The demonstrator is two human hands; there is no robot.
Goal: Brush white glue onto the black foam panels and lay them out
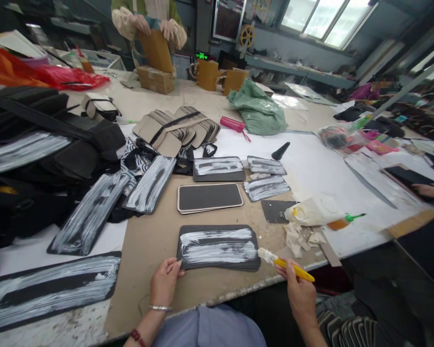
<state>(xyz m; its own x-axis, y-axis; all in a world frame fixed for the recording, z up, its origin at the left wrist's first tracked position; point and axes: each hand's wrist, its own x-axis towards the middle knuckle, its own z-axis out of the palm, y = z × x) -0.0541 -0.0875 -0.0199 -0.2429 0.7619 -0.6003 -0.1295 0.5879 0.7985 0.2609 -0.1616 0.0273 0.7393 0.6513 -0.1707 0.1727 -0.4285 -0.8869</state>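
Note:
My right hand [297,284] is closed round the yellow handle of a brush [292,270]. White glue-like paste coats its bristles, which are at the right edge of a dark rectangular panel [219,268]. Broad white streaks run lengthwise over that panel, which lies on a stack of similar ones. At the stack's lower left corner, my left hand [166,282] pinches the edge between thumb and fingers. Just beyond is an unstreaked dark panel with a beige border [210,197].
White-streaked panels lie left [54,284] and behind [219,166]. A white container [311,210] and an orange bottle with a green nozzle [342,221] lie to the right. Beige pieces [177,127] and a green bag [258,108] lie farther back. Across the table, another person's hands [155,28] hold a brown bag.

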